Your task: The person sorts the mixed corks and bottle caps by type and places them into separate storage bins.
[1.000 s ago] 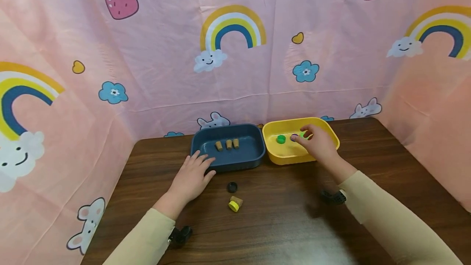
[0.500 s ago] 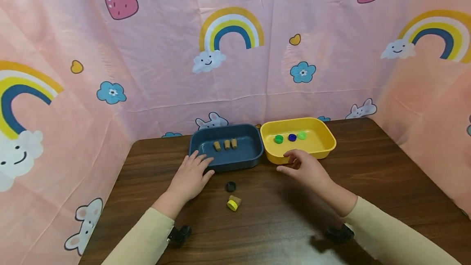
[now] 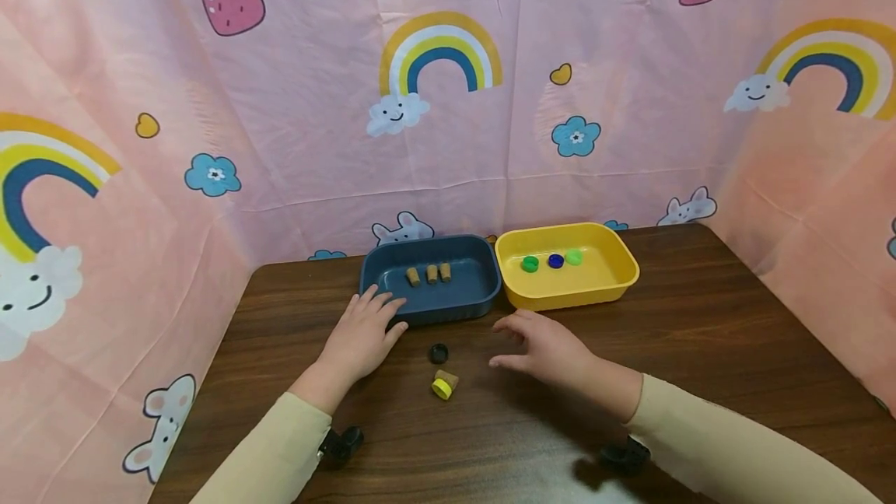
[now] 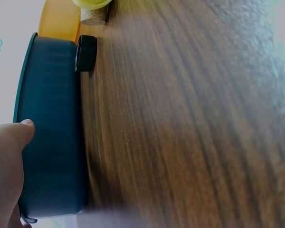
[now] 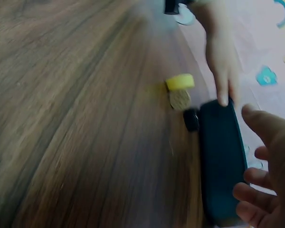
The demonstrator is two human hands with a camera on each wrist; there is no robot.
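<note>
My left hand [image 3: 360,337] rests at the near left rim of the dark blue tray [image 3: 462,308], fingers spread and relaxed. Inside that tray lie several corks [image 3: 432,274]. My right hand [image 3: 549,348] hovers over the table in front of the yellow tray [image 3: 560,300], thumb and fingers apart with nothing between them. To its left are a black bottle cap [image 3: 439,353] and, nearer me, a yellow bottle cap [image 3: 442,389] against another cork [image 3: 448,377]. In the right wrist view the fingers [image 5: 256,194] are loosely bent, overlapping the blue tray's end.
The yellow tray holds a green cap [image 3: 530,264], a dark blue cap [image 3: 556,261] and a light green cap [image 3: 574,257]. Both trays stand side by side at the back of the wooden table [image 3: 490,449], before a pink patterned cloth [image 3: 315,99].
My right hand has come out of the yellow tray and moved left and towards me. The dark blue cap stays behind in the tray. My left hand has kept its place.
</note>
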